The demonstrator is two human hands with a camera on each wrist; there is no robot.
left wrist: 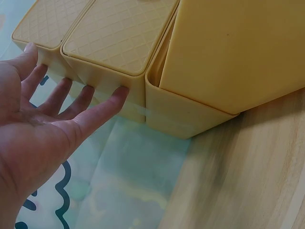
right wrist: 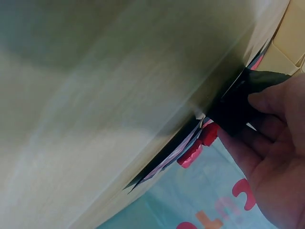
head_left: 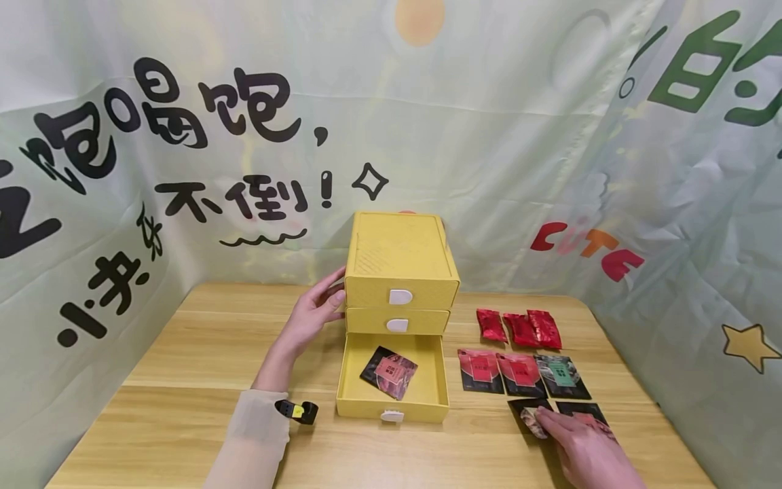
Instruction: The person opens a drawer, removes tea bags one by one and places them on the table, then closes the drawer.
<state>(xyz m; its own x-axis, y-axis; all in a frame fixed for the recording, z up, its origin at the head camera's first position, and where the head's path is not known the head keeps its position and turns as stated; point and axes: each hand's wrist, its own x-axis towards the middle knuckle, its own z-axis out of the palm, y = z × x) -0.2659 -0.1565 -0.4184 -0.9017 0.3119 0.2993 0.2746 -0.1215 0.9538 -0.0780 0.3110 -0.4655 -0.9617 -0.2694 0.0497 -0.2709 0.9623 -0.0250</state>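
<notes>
A yellow drawer box stands on the table with its bottom drawer pulled out. Inside that drawer lies one dark sachet with a pink label. My left hand rests against the box's left side, fingers extended; the left wrist view shows the fingertips at the side panel. At the right, my right hand pinches a black sachet between thumb and fingers, tilted up from the table. In the right wrist view, the sachet's dark side faces the camera.
Right of the box lie two pink-and-black sachets and a green-labelled one in a row. Another dark sachet is partly hidden by my right hand. Behind them are small red foil packets. A printed curtain surrounds the wooden table.
</notes>
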